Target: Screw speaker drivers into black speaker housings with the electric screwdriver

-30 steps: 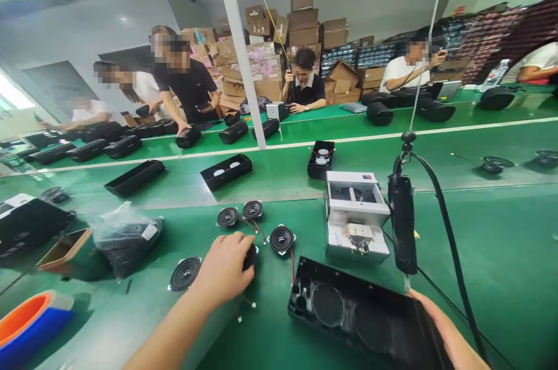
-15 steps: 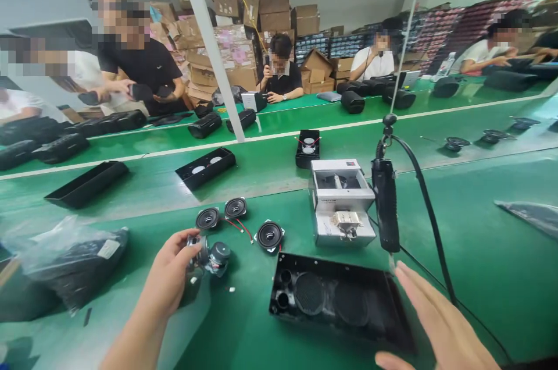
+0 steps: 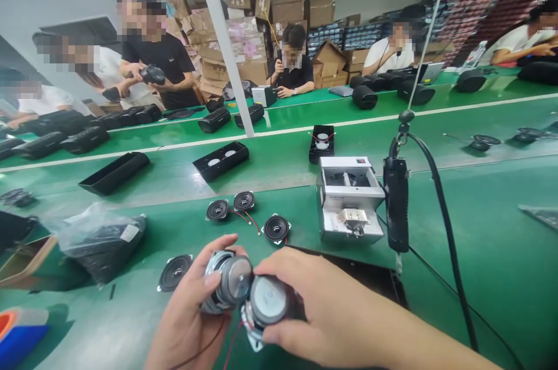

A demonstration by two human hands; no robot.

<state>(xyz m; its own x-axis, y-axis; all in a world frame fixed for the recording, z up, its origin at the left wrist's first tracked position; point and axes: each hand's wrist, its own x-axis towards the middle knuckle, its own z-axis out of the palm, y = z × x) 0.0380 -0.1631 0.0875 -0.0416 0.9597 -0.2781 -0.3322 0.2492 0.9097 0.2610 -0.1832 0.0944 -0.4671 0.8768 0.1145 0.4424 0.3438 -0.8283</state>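
Note:
My left hand [image 3: 196, 306] grips a round speaker driver [image 3: 233, 280], its metal back turned up. Right beside it, my right hand [image 3: 300, 294] has its thumb and fingers around a second driver [image 3: 268, 300], which is close against the first. Red wires hang below them. Behind my right hand lies a black speaker housing [image 3: 370, 274], partly covered by the hand. One loose driver [image 3: 175, 272] lies left of my left hand. Three more, among them a driver with a red wire [image 3: 276, 229], lie face up beyond my hands.
A silver screw feeder [image 3: 351, 201] stands behind the housing, beside a hanging black electric screwdriver [image 3: 396, 201]. At left are a plastic bag of dark parts [image 3: 113, 248] and a tape roll [image 3: 24, 326]. Housings sit on the conveyor [image 3: 270, 166]; several people work beyond.
My right hand has come left from beside the housing and closed on a driver. My left hand has moved right with its driver raised. The view has shifted left.

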